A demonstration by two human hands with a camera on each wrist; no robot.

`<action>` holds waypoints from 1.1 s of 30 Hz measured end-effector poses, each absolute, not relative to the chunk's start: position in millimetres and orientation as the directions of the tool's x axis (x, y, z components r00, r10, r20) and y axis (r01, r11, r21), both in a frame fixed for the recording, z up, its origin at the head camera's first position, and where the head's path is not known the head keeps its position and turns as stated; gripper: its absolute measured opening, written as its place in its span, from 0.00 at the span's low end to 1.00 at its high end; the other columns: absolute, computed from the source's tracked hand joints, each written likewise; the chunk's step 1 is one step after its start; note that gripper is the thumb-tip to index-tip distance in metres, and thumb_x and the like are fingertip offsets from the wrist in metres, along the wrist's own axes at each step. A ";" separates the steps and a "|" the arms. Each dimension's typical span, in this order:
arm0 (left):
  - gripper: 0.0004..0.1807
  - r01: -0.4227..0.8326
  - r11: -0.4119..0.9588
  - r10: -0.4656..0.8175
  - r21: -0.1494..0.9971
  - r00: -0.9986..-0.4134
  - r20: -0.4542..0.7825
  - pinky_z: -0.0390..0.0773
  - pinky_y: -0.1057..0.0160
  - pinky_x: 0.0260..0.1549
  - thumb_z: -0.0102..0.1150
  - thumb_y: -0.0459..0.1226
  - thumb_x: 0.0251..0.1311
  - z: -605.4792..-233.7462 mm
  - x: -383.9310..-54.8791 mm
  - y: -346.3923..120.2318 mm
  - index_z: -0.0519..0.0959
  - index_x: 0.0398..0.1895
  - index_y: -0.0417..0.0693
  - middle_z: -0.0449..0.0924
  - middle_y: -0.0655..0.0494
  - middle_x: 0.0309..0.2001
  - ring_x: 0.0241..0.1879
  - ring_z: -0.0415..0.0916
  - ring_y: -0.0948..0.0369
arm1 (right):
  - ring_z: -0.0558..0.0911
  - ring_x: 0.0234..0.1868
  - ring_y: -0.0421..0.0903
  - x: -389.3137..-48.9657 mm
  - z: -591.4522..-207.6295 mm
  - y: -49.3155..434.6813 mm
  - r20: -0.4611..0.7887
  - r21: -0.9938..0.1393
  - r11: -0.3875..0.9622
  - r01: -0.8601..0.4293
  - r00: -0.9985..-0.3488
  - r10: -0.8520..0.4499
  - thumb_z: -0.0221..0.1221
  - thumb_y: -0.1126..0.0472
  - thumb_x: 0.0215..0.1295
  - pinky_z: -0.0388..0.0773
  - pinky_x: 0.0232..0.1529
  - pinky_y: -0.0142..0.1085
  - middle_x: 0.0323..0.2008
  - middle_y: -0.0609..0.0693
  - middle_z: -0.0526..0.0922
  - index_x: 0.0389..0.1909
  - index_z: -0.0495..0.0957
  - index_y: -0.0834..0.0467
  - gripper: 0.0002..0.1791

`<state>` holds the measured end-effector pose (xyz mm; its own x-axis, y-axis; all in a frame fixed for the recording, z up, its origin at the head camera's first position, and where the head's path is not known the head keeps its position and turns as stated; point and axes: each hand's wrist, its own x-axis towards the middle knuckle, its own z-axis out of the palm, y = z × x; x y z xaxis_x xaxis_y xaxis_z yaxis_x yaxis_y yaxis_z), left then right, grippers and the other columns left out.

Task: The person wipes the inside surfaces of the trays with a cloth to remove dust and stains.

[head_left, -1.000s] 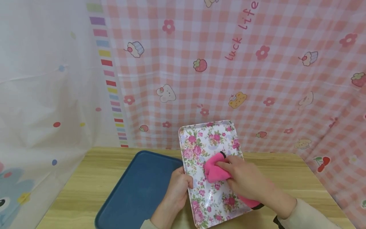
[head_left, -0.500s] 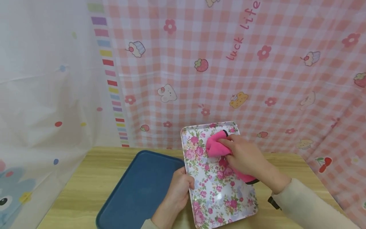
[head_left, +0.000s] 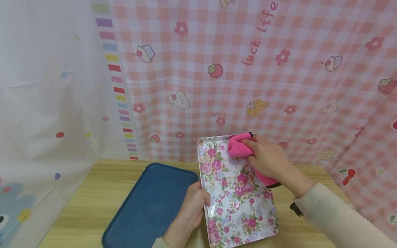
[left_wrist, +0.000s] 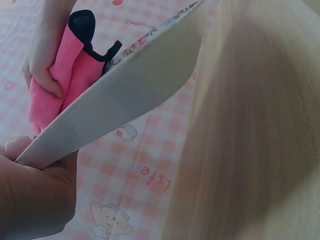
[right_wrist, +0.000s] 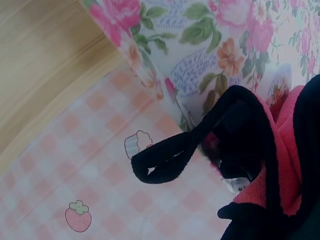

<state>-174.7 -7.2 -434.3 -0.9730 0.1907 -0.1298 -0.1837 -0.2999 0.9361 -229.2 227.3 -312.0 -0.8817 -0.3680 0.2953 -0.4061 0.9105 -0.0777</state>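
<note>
A white tray with pink roses [head_left: 231, 206] is held up at a tilt in the head view. My left hand [head_left: 196, 203] grips its left edge, thumb on the printed face. In my right hand [head_left: 268, 156] is a bunched pink cloth [head_left: 238, 146] with black trim, pressed against the tray's upper right part. The left wrist view shows the tray's pale underside [left_wrist: 125, 95] and the pink cloth [left_wrist: 60, 85] on its far side. Up close in the right wrist view, the cloth's black edging and loop [right_wrist: 165, 155] hang over the tray's rim; the right fingers are hidden there.
A dark blue tray [head_left: 152, 206] lies flat on the wooden table [head_left: 80, 199], left of the flowered one and partly behind my left hand. A pink checked curtain [head_left: 198, 86] hangs at the back, with a white one [head_left: 52, 103] at the left.
My right hand has moved the pink cloth from the middle of the flowered tray up to its top right part. The left hand keeps its grip, nearly still.
</note>
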 end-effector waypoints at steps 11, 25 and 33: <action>0.41 -0.188 -0.296 0.169 0.936 -0.975 -0.143 0.75 0.64 0.34 0.44 0.20 0.31 -434.5 -173.2 -5.0 0.78 0.60 0.28 0.85 0.52 0.47 0.44 0.78 0.59 | 0.81 0.37 0.54 -228.3 -312.2 233.7 0.278 -0.089 0.925 -0.370 -0.901 -0.333 0.61 0.61 0.63 0.78 0.29 0.47 0.47 0.61 0.85 0.63 0.83 0.56 0.25; 0.40 -0.184 -0.316 0.162 0.931 -0.977 -0.138 0.75 0.64 0.33 0.44 0.20 0.31 -433.7 -173.6 -4.0 0.78 0.59 0.29 0.86 0.54 0.44 0.42 0.79 0.60 | 0.76 0.29 0.46 -208.8 -326.8 245.1 0.267 -0.085 0.914 -0.396 -0.893 -0.362 0.65 0.61 0.60 0.73 0.25 0.41 0.36 0.53 0.85 0.60 0.84 0.56 0.24; 0.40 -0.178 -0.307 0.150 0.935 -0.979 -0.138 0.74 0.64 0.31 0.44 0.20 0.30 -433.4 -173.3 -4.9 0.79 0.58 0.29 0.85 0.54 0.43 0.41 0.78 0.60 | 0.72 0.27 0.42 -194.2 -338.4 250.0 0.235 -0.109 0.908 -0.405 -0.898 -0.372 0.66 0.61 0.59 0.68 0.23 0.37 0.33 0.49 0.81 0.54 0.85 0.53 0.20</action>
<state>-173.3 -4.9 -433.4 -0.9791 0.1496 -0.1376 -0.1783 -0.3066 0.9350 -194.2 250.0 -338.4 -0.8979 -0.3722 0.2349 -0.4049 0.9078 -0.1095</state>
